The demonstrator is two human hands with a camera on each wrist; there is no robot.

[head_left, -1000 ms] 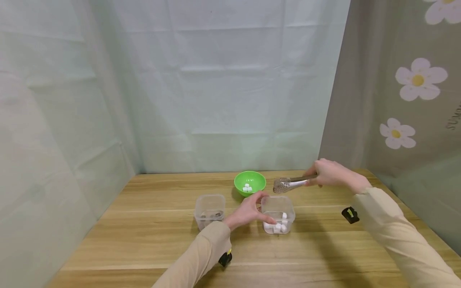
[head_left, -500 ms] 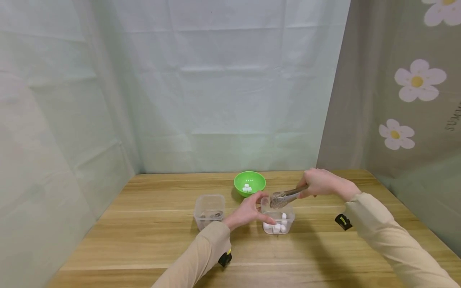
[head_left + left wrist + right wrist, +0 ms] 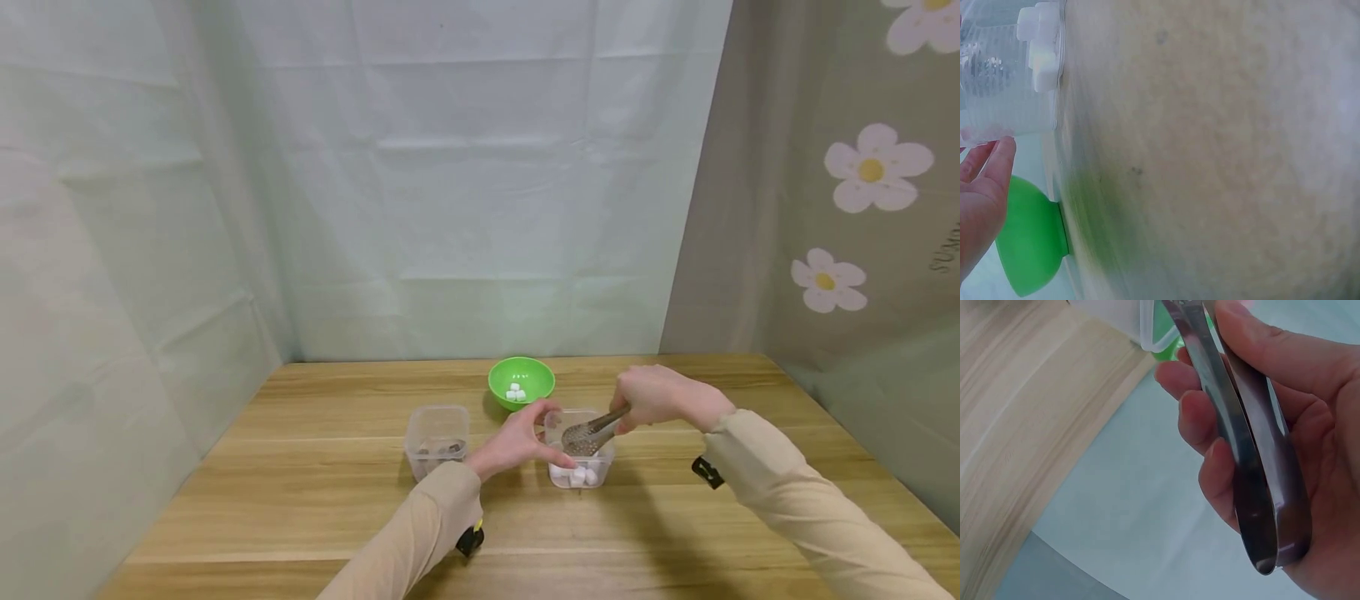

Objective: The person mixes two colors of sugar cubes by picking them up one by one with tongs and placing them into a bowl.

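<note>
In the head view my right hand (image 3: 660,397) grips metal tongs (image 3: 1241,437), the thumb on one arm and fingertips on the other. The perforated heads of the tongs point down inside a clear plastic container (image 3: 606,454). White cubes that look like marshmallows (image 3: 577,477) lie on the bottom of this container. My left hand (image 3: 521,442) holds the same container from the left, thumb at the front and fingers at the back corner. In the left wrist view the fingertips (image 3: 1002,150) touch the container's wall. Whether the tongs pinch a cube I cannot tell.
Behind the container a green bowl (image 3: 534,373) holds several white cubes. To the left stands a second clear container (image 3: 437,417) with dark pieces inside, partly behind my left wrist. The wooden table (image 3: 315,500) ends at hanging cloth (image 3: 480,208) at the back and sides.
My right hand has moved left and down with the tongs, bringing their heads from above the right of the container down into it. My left hand stays on the container.
</note>
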